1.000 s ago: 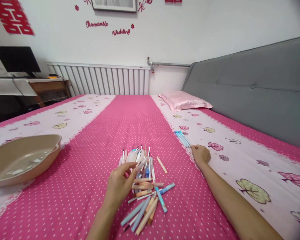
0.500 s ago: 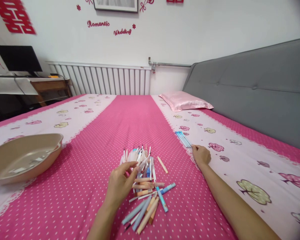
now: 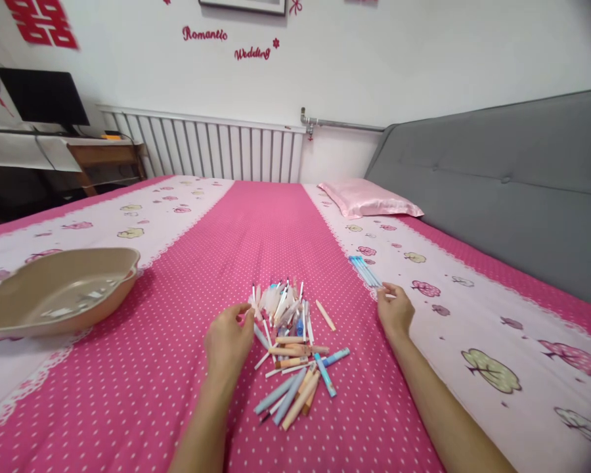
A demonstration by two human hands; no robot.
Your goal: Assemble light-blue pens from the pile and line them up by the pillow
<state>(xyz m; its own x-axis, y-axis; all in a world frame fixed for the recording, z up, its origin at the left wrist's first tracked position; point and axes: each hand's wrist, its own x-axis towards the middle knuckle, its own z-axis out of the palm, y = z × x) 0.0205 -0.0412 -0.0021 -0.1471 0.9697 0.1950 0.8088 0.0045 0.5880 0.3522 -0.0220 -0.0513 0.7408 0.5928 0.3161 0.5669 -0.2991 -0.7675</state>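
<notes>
A loose pile of pens (image 3: pixel 288 309) lies on the pink bedsheet, with white, peach, grey-blue and bright blue barrels and clear caps. At its left edge is my left hand (image 3: pixel 229 336), thumb and forefinger drawn together; whatever is between them is too small to make out. To the right, several light-blue pens (image 3: pixel 366 270) lie side by side in a neat row. My right hand (image 3: pixel 396 312) pinches the near end of the row's right side, fingers curled. One peach pen (image 3: pixel 326 315) lies apart, between the pile and that row.
A beige basin (image 3: pixel 59 295) with small white pieces inside stands on the left of the bed. A pink pillow (image 3: pixel 369 198) lies by the grey headboard (image 3: pixel 502 177). Behind the bed are a radiator (image 3: pixel 201 146) and a desk with a monitor (image 3: pixel 44 97).
My left hand has drawn back leftward from the middle of the pile to its left edge. My right hand stays at the end of the light-blue row. The view has shifted slightly.
</notes>
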